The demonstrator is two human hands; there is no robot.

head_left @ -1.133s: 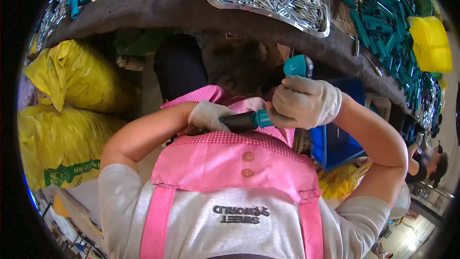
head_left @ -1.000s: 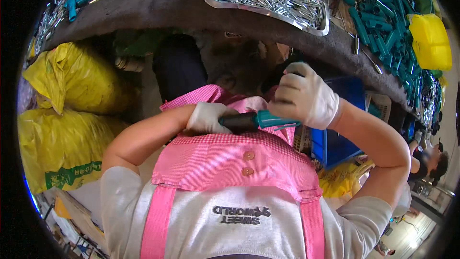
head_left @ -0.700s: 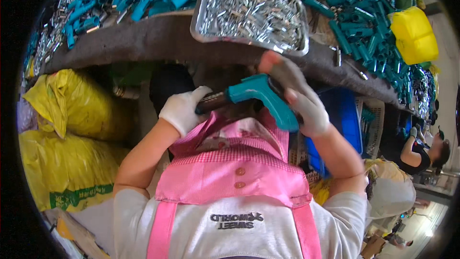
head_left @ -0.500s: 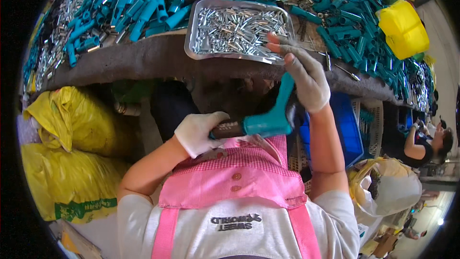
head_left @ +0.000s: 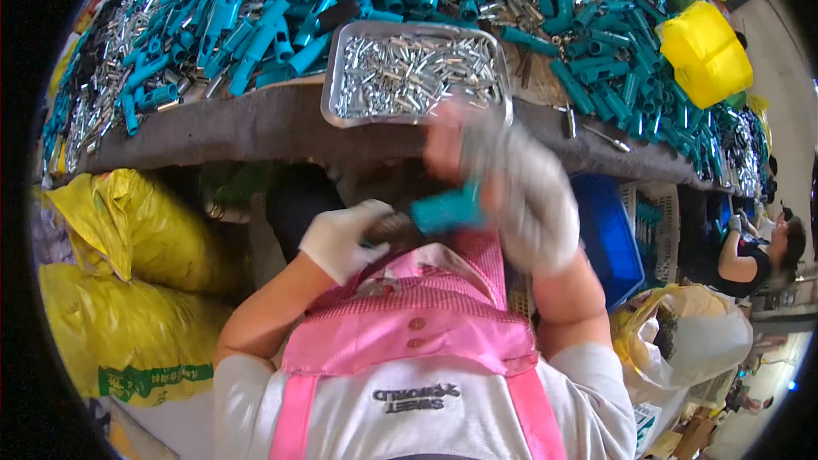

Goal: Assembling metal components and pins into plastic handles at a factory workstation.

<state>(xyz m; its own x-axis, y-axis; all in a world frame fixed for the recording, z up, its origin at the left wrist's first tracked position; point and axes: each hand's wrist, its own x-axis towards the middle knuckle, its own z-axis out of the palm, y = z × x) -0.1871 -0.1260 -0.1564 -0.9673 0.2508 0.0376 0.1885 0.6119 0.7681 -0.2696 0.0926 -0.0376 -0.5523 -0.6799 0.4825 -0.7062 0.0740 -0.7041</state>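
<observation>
My left hand (head_left: 341, 240), in a white glove, is closed around the black end (head_left: 395, 229) of a pistol-shaped teal plastic housing (head_left: 445, 210). The housing lies crosswise in front of my pink apron. My gloved right hand (head_left: 535, 200) is over its right end and hides the angled handle; motion smears the fingers, so their grip does not show. Just beyond that hand, at the table edge, stands a metal tray (head_left: 329, 85) heaped with small silvery metal pins (head_left: 409, 72).
Teal housings (head_left: 247, 34) and metal parts cover the table, with a yellow plastic container (head_left: 705, 53) at the right. Yellow sacks (head_left: 136, 221) stand at the lower left. Under the table's right side are a blue crate (head_left: 605, 234) and a white bag (head_left: 707, 332). Another person (head_left: 754, 255) sits far right.
My right hand has swung left and nearer to me, from beside the raised handle to over the housing's right end. My left hand keeps its hold. The view has shifted slightly.
</observation>
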